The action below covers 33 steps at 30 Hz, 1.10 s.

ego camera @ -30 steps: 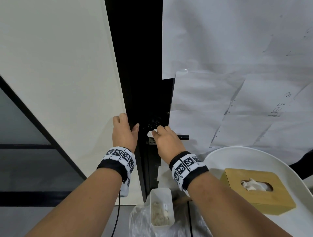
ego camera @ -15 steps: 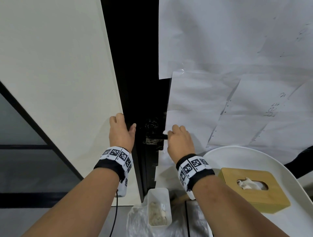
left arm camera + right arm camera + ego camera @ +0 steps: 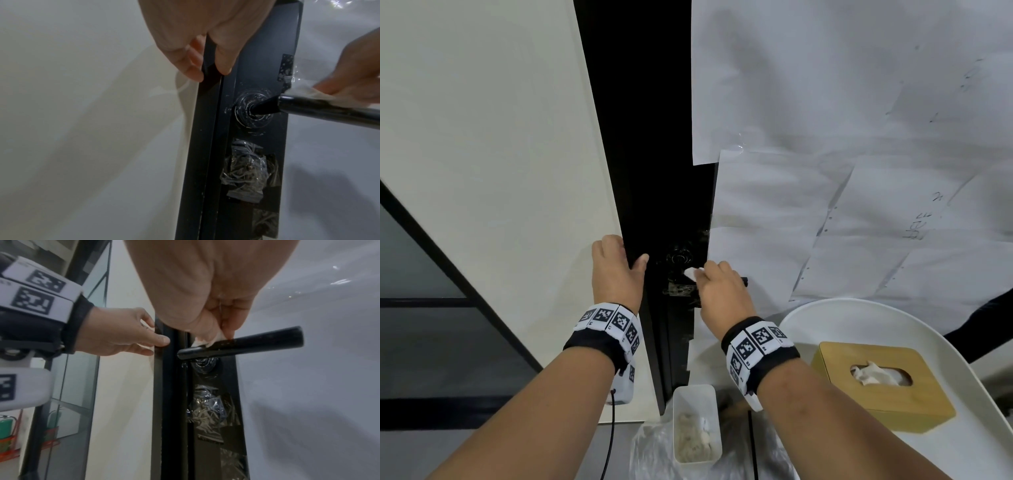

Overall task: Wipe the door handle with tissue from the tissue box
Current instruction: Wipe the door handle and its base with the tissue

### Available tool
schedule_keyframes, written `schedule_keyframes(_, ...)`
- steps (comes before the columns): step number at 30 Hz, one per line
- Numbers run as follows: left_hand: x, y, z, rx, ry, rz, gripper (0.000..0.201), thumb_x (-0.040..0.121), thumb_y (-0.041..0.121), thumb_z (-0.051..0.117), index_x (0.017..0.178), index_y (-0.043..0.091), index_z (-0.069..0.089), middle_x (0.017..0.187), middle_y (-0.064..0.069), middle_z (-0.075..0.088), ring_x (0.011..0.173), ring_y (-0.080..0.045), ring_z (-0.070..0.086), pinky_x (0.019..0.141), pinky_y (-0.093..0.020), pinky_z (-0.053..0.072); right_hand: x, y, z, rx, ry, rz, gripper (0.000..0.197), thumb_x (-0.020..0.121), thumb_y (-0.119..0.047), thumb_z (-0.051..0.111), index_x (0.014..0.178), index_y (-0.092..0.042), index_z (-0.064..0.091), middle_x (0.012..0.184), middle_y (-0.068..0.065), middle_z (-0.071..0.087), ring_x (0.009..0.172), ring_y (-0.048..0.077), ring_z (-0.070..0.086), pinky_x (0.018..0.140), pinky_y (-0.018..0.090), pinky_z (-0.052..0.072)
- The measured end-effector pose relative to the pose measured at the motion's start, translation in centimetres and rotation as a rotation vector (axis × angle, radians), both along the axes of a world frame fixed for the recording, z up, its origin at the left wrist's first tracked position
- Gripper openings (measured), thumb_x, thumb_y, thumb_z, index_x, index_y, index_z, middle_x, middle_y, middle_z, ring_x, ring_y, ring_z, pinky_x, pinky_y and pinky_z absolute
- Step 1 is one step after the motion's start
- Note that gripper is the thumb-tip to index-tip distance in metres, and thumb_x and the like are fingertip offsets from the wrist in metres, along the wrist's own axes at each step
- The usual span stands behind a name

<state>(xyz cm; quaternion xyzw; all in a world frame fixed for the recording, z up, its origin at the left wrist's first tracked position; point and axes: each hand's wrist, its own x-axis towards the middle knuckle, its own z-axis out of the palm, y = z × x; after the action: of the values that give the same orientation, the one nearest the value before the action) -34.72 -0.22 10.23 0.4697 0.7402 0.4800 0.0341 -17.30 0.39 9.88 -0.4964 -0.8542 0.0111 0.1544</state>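
Note:
A black lever door handle (image 3: 252,341) (image 3: 329,108) sticks out of a black door stile. My right hand (image 3: 717,291) (image 3: 216,327) pinches a small wad of white tissue (image 3: 690,273) (image 3: 207,339) (image 3: 304,94) against the top of the handle, close to its pivot end. My left hand (image 3: 616,270) (image 3: 205,65) (image 3: 131,339) grips the black door edge (image 3: 207,113) just left of the handle, fingers on one side and thumb on the other. A wooden tissue box (image 3: 883,385) with tissue poking from its slot sits at the lower right.
The tissue box rests on a white round chair seat (image 3: 962,346). White paper sheets (image 3: 825,137) cover the door to the right. A white bin (image 3: 697,423) with used tissue stands on the floor below the handle. A cream wall (image 3: 482,137) lies left.
My right hand slid right along the handle, covering it half a second ago, then came back left toward the pivot, so the tissue shows again. My left hand stayed on the door edge.

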Motion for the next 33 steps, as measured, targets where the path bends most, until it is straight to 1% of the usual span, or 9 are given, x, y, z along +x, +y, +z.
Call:
schedule_keyframes(3,0.2,-0.1,-0.1,0.055,0.003,-0.056,0.033,0.085,0.010,0.069,0.112,0.010,0.051,0.108,-0.005,0.048,0.079,-0.017,0.053,0.072,-0.028,0.049,0.1,0.0,0.0,0.017,0.016,0.097,0.058,0.070,0.008,0.053,0.126,-0.008,0.052,0.102,0.007,0.061,0.094,0.026,0.053,0.081,0.036,0.044)
schedule_keyframes(7,0.4,0.0,-1.0,0.101,0.148,-0.185,0.019,0.088,0.008,0.065,0.107,0.012,0.061,0.104,-0.002,0.054,0.084,-0.019,0.056,0.075,-0.033,0.053,0.7,0.3,-0.2,0.008,0.109,0.078,0.035,0.072,0.005,0.054,0.103,-0.008,0.064,0.090,0.008,0.067,0.085,0.028,0.058,0.076,0.036,0.047)
schedule_keyframes(9,1.0,0.0,-1.4,0.097,0.190,-0.257,0.019,0.087,0.010,0.067,0.106,0.011,0.066,0.100,-0.002,0.057,0.084,-0.018,0.059,0.075,-0.034,0.054,0.9,0.3,-0.2,-0.016,0.187,0.090,0.028,0.077,0.001,0.053,0.102,-0.005,0.066,0.095,0.010,0.068,0.087,0.029,0.060,0.077,0.038,0.052)
schedule_keyframes(13,2.4,-0.2,-2.4,0.081,0.204,-0.395,0.017,0.087,0.011,0.068,0.103,0.010,0.071,0.093,-0.002,0.061,0.083,-0.020,0.061,0.073,-0.039,0.054,1.1,0.1,0.2,-0.058,0.217,0.039,0.027,0.079,0.002,0.050,0.099,-0.003,0.067,0.100,0.006,0.059,0.086,0.026,0.059,0.072,0.038,0.054)
schedule_keyframes(16,3.2,-0.2,-2.6,0.045,0.216,-0.467,0.014,0.088,0.013,0.066,0.100,0.014,0.072,0.092,0.000,0.061,0.085,-0.020,0.059,0.075,-0.039,0.053,0.9,-0.1,0.6,-0.044,0.137,0.060,0.034,0.076,0.001,0.049,0.100,-0.009,0.070,0.096,0.007,0.065,0.090,0.028,0.057,0.079,0.038,0.049)
schedule_keyframes(22,4.6,0.2,-2.3,-0.016,0.396,-0.417,0.006,0.084,0.014,0.071,0.081,0.012,0.076,0.108,-0.005,0.062,0.094,-0.025,0.053,0.076,-0.035,0.051,2.0,0.4,0.8,-0.048,0.134,-0.073,0.036,0.074,0.003,0.046,0.099,-0.007,0.070,0.098,0.008,0.066,0.092,0.027,0.055,0.076,0.036,0.048)
schedule_keyframes(25,4.7,0.1,-2.6,-0.047,0.449,-0.412,0.011,0.082,0.008,0.070,0.072,0.011,0.074,0.097,-0.004,0.064,0.089,-0.026,0.053,0.071,-0.037,0.052,2.5,0.2,0.4,-0.050,0.089,-0.055,0.038,0.073,0.004,0.046,0.102,-0.006,0.068,0.101,0.007,0.064,0.095,0.026,0.054,0.076,0.034,0.048)
schedule_keyframes(28,4.3,-0.5,-3.3,-0.029,0.406,-0.379,0.013,0.078,0.003,0.072,0.071,0.014,0.073,0.084,-0.002,0.062,0.079,-0.023,0.054,0.064,-0.035,0.052,2.5,0.0,0.3,-0.058,0.080,-0.042,0.039,0.071,0.005,0.047,0.103,-0.005,0.068,0.101,0.008,0.064,0.095,0.027,0.054,0.077,0.034,0.048)
schedule_keyframes(33,5.0,-0.8,-3.3,-0.049,0.193,-0.296,0.014,0.089,0.011,0.062,0.081,0.007,0.073,0.089,-0.005,0.061,0.074,-0.022,0.059,0.066,-0.036,0.053,2.8,0.2,0.2,-0.076,0.076,-0.035,0.041,0.072,0.004,0.046,0.106,-0.007,0.066,0.105,0.006,0.063,0.098,0.025,0.053,0.080,0.034,0.049)
